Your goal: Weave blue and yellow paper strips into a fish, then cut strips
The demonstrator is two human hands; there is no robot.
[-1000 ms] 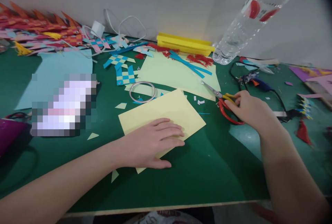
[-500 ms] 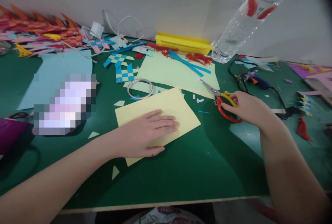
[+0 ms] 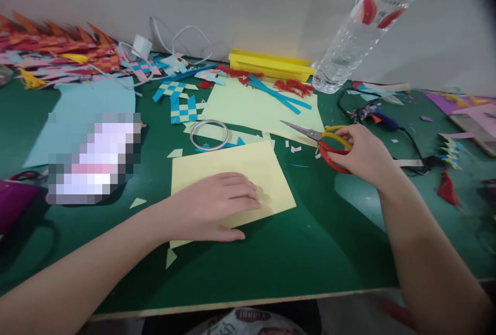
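A yellow sheet (image 3: pixel 248 174) is pinned flat near the middle of the green table (image 3: pixel 310 257), toward its front edge, by the left hand (image 3: pixel 215 206), whose palm and spread fingers are pressed on the sheet's near left part; nothing is gripped by it. The scissors (image 3: pixel 325 141) are grasped by the right hand (image 3: pixel 362 154) at the red and yellow handles, blades closed and pointed left, just beyond the sheet's right corner and over the edge of a green sheet (image 3: pixel 256 107) (whether they are lifted or resting cannot be told). The step in hand is judged to be the taking up of the scissors before a cut. Next, fingers are probably to be seated in the loops, the blades opened and brought to the sheet's right edge, while the sheet is kept steady or raised.
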